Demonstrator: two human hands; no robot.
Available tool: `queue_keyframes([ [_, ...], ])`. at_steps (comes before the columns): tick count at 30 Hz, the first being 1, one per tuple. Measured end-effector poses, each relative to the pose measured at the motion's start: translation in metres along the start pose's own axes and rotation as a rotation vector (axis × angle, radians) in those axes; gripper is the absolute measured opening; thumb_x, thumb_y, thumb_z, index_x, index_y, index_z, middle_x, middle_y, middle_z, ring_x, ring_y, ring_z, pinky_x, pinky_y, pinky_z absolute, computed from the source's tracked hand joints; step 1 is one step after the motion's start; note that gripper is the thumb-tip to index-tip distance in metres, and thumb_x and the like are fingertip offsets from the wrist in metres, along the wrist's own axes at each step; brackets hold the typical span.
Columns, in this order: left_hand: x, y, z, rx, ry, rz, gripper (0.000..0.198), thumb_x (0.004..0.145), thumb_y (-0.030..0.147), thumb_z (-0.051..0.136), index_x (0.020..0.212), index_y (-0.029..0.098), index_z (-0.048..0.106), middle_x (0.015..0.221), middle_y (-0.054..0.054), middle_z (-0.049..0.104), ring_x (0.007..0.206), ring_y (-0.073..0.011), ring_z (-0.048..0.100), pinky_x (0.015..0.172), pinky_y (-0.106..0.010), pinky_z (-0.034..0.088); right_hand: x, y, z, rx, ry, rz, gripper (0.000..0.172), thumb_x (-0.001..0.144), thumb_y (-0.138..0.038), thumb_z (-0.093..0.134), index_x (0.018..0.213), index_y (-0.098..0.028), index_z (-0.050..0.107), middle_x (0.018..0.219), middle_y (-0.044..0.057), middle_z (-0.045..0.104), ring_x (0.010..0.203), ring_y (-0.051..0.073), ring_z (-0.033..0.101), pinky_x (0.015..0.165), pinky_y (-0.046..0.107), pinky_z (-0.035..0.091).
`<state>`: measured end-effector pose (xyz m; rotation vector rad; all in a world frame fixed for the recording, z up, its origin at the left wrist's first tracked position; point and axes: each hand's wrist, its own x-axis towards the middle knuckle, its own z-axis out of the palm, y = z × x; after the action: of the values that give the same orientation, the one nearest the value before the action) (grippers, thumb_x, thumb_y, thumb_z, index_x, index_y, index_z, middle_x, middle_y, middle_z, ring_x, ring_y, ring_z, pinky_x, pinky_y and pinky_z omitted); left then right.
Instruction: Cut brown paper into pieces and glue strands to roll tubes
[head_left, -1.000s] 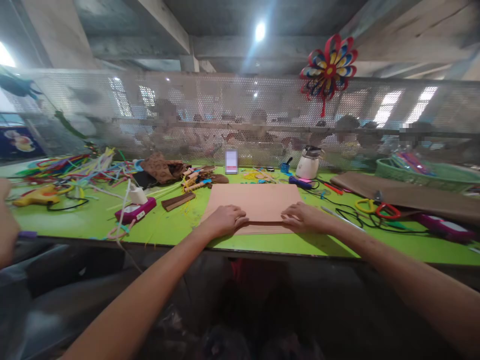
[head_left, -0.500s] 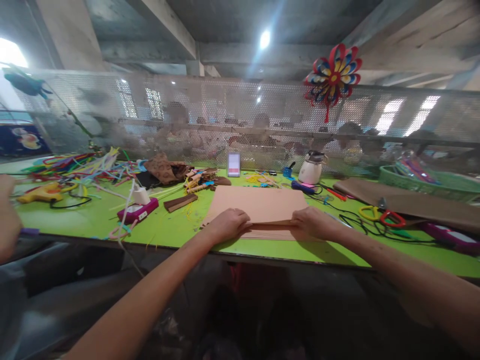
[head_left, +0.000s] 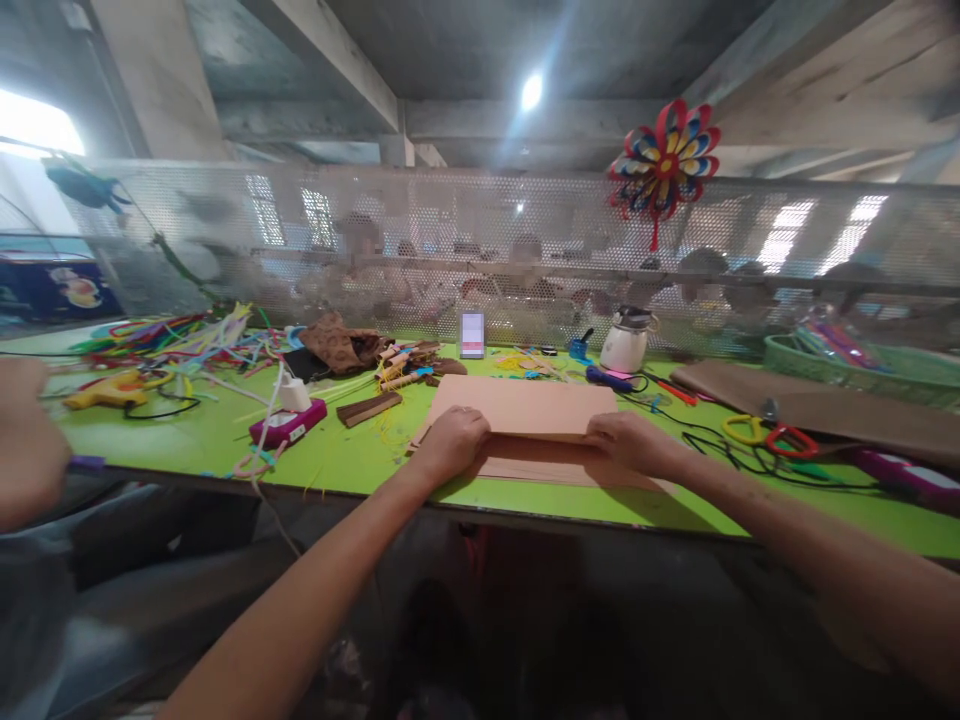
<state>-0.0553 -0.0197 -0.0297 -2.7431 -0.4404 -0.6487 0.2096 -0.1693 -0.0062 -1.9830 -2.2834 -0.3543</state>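
Left hand (head_left: 459,438) and right hand (head_left: 624,440) are closed on the near edge of tan paper (head_left: 529,405), just below frame centre. Since 0.5 s ago that edge has been raised, apparently parting it further from the stacked sheets (head_left: 536,469) beneath.

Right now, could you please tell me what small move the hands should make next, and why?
Probably lift the upper sheet a little higher, evenly: the left hand and right hand hold its near edge toward either end, and that edge stands raised above the sheets beneath.
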Motion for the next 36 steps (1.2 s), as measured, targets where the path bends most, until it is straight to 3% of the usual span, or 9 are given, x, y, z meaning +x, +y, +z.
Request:
queue_keyframes([
  [5, -0.002, 0.002, -0.004, 0.062, 0.112, 0.055, 0.026, 0.092, 0.017, 0.043, 0.072, 0.015, 0.058, 0.078, -0.007, 0.063, 0.081, -0.0189, 0.055, 0.083, -0.033, 0.041, -0.007, -0.004, 0.011, -0.004, 0.037, -0.106, 0.019, 0.086, -0.013, 0.049, 0.077, -0.016, 0.066, 0.085, 0.01, 0.066, 0.089, 0.021, 0.056, 0.082, 0.031, 0.04],
  [11, -0.004, 0.005, -0.007, 0.108, 0.249, 0.166, 0.03, 0.095, 0.014, 0.035, 0.072, 0.017, 0.055, 0.08, -0.006, 0.059, 0.083, -0.0179, 0.052, 0.083, -0.034, 0.04, -0.018, -0.026, 0.029, -0.043, 0.206, -0.083, 0.021, 0.086, -0.009, 0.046, 0.093, -0.014, 0.066, 0.096, 0.014, 0.066, 0.095, 0.025, 0.052, 0.085, 0.035, 0.04],
  [16, -0.007, 0.008, -0.012, 0.114, 0.317, 0.185, 0.03, 0.095, 0.016, 0.035, 0.073, 0.017, 0.054, 0.08, -0.005, 0.056, 0.082, -0.0172, 0.049, 0.084, -0.034, 0.04, -0.014, -0.032, 0.04, 0.116, 0.254, 0.001, 0.031, 0.09, -0.009, 0.036, 0.09, -0.015, 0.067, 0.083, 0.011, 0.067, 0.084, 0.022, 0.058, 0.079, 0.03, 0.044],
  [21, -0.014, 0.021, -0.017, 0.093, 0.381, 0.215, 0.021, 0.094, 0.025, 0.042, 0.08, 0.019, 0.057, 0.08, -0.005, 0.055, 0.083, -0.0189, 0.049, 0.081, -0.036, 0.039, -0.011, -0.016, 0.059, 0.211, 0.358, 0.102, 0.033, 0.094, -0.026, 0.036, 0.082, -0.019, 0.066, 0.076, 0.009, 0.068, 0.073, 0.022, 0.062, 0.07, 0.031, 0.046],
  [25, -0.011, 0.028, -0.014, 0.049, 0.211, 0.304, 0.025, 0.094, 0.027, 0.041, 0.078, 0.018, 0.057, 0.076, -0.005, 0.054, 0.077, -0.0178, 0.05, 0.077, -0.033, 0.041, -0.011, -0.01, 0.064, 0.238, 0.406, 0.159, 0.038, 0.095, -0.033, 0.033, 0.079, -0.02, 0.064, 0.074, 0.009, 0.068, 0.07, 0.022, 0.062, 0.068, 0.032, 0.046],
  [28, -0.004, 0.024, -0.007, 0.018, 0.036, 0.151, 0.029, 0.093, 0.038, 0.043, 0.083, 0.017, 0.06, 0.088, -0.009, 0.058, 0.084, -0.0206, 0.054, 0.08, -0.035, 0.043, -0.01, -0.01, 0.056, 0.252, 0.415, 0.142, 0.037, 0.095, -0.031, 0.031, 0.083, -0.02, 0.065, 0.079, 0.009, 0.069, 0.074, 0.021, 0.063, 0.068, 0.031, 0.047],
  [30, -0.001, 0.019, -0.001, -0.005, -0.031, 0.052, 0.036, 0.09, 0.049, 0.046, 0.099, 0.018, 0.062, 0.102, -0.012, 0.059, 0.098, -0.0251, 0.054, 0.087, -0.038, 0.042, -0.006, -0.009, 0.048, 0.228, 0.44, 0.131, 0.039, 0.095, -0.029, 0.03, 0.084, -0.019, 0.066, 0.079, 0.01, 0.068, 0.073, 0.021, 0.063, 0.067, 0.031, 0.047],
  [33, 0.002, 0.013, 0.004, -0.045, -0.089, 0.007, 0.051, 0.086, 0.058, 0.046, 0.121, 0.022, 0.056, 0.122, -0.014, 0.055, 0.119, -0.0316, 0.045, 0.098, -0.046, 0.035, 0.001, -0.003, 0.034, 0.169, 0.471, 0.109, 0.038, 0.095, -0.03, 0.031, 0.087, -0.018, 0.066, 0.079, 0.01, 0.068, 0.073, 0.021, 0.062, 0.067, 0.031, 0.047],
  [36, 0.013, 0.005, 0.005, -0.079, -0.159, -0.033, 0.061, 0.079, 0.064, 0.051, 0.124, 0.023, 0.056, 0.129, -0.015, 0.053, 0.122, -0.0372, 0.042, 0.097, -0.05, 0.035, 0.01, 0.005, 0.018, 0.125, 0.467, 0.075, 0.036, 0.095, -0.031, 0.033, 0.087, -0.018, 0.066, 0.083, 0.01, 0.068, 0.076, 0.021, 0.062, 0.07, 0.03, 0.045],
])
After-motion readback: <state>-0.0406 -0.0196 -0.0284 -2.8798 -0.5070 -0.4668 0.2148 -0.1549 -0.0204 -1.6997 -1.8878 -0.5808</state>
